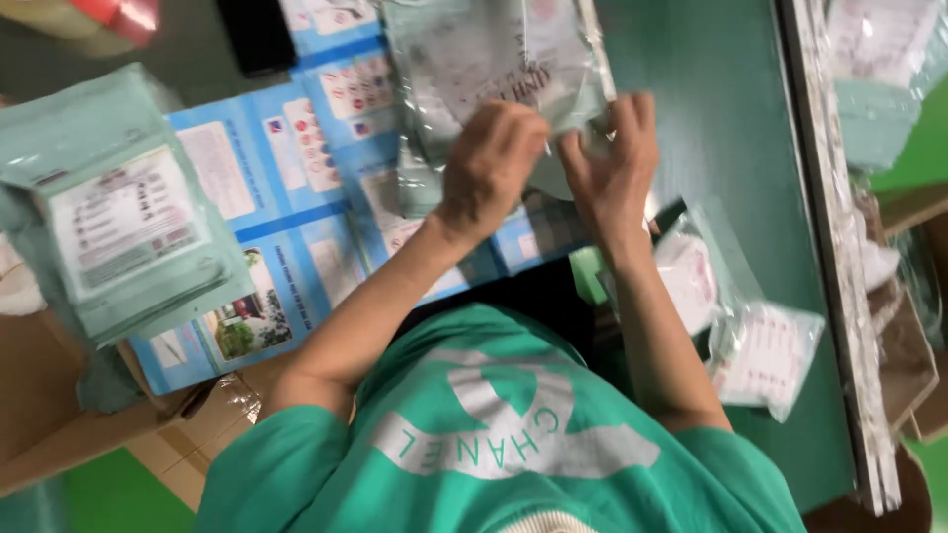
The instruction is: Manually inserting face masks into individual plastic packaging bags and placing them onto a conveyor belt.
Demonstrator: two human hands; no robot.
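Note:
Both my hands are on a clear plastic packet [474, 59] that holds a pale green folded item and a white printed label. My left hand [491, 163] is curled over its lower edge, knuckles up. My right hand [614, 168] pinches the packet's right lower corner, its fingers spread upward. The packet lies over blue printed sheets [286, 197] on a green table [731, 148]. My green shirt fills the bottom of the view.
A stack of similar green packets [118, 227] rests on a cardboard box [49, 415] at the left. More small packets [765, 350] lie near my right elbow. A long pile of packets [839, 247] runs along the table's right edge.

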